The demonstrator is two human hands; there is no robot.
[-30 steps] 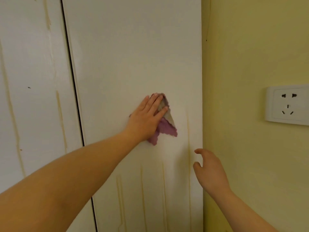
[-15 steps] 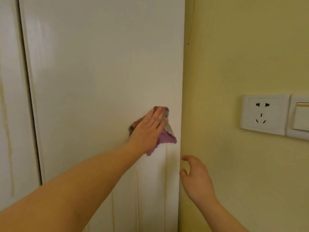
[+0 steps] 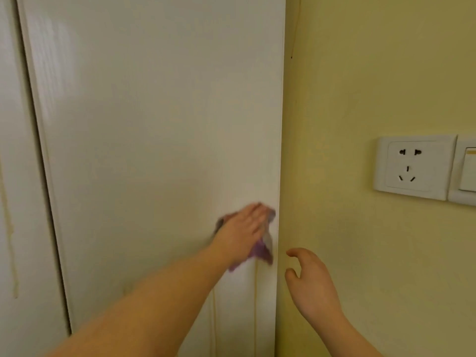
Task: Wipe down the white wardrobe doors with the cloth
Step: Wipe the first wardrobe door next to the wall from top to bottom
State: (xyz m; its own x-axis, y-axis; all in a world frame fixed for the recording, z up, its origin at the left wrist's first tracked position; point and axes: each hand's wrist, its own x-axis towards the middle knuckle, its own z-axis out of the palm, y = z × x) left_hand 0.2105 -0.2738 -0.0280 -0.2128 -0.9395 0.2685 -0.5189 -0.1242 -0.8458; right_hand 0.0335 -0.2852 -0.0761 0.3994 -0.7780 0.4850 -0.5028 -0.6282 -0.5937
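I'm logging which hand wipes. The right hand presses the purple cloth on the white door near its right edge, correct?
No. The head view shows the left hand pressing the purple cloth on the white door near its right edge; the right hand holds nothing, beside the yellow wall.

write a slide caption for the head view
Left hand presses a purple cloth against the white wardrobe door near its right edge.

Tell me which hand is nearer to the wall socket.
Right. The right hand hangs free below and left of the wall socket, before the yellow wall. The left hand presses the purple cloth flat on the wardrobe door, farther left.
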